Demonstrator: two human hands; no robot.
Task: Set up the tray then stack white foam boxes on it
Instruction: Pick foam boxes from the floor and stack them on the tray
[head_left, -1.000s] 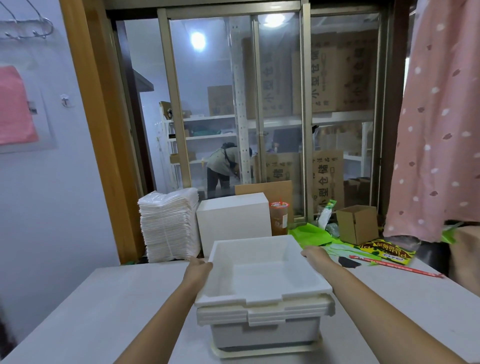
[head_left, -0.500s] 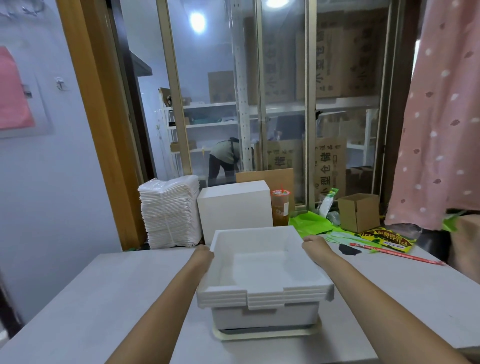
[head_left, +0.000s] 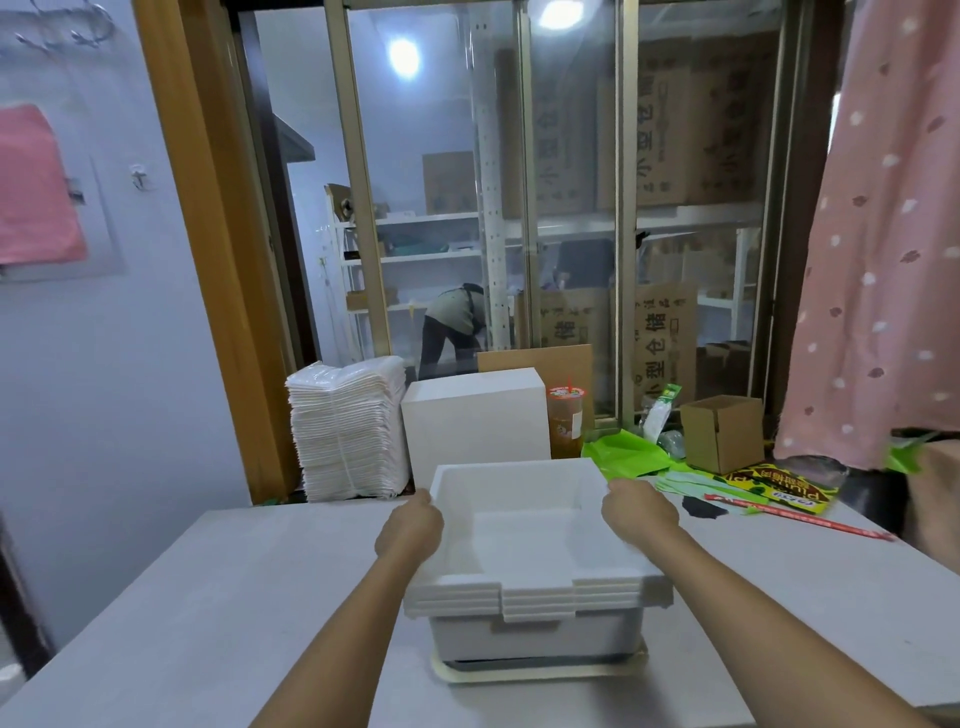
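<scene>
A nested stack of open white foam boxes (head_left: 524, 540) stands on a cream tray (head_left: 540, 673) in the middle of the white table (head_left: 208, 597). My left hand (head_left: 410, 530) grips the top box's left rim. My right hand (head_left: 640, 512) grips its right rim. The top box sits down in the stack with its rim layered on the rims below. Only the tray's front edge shows under the boxes.
Beyond the table's far edge stand a tall pile of flat white foam sheets (head_left: 348, 426), a closed white foam box (head_left: 475, 415), a drink cup (head_left: 566, 421) and a small cardboard box (head_left: 722, 431). Green bags and printed packets (head_left: 779, 488) lie at the right. A person bends over behind the glass.
The top foam box has come down from slightly raised and now nests tight in the stack. Both hands stayed on its side rims. The camera tilted a little.
</scene>
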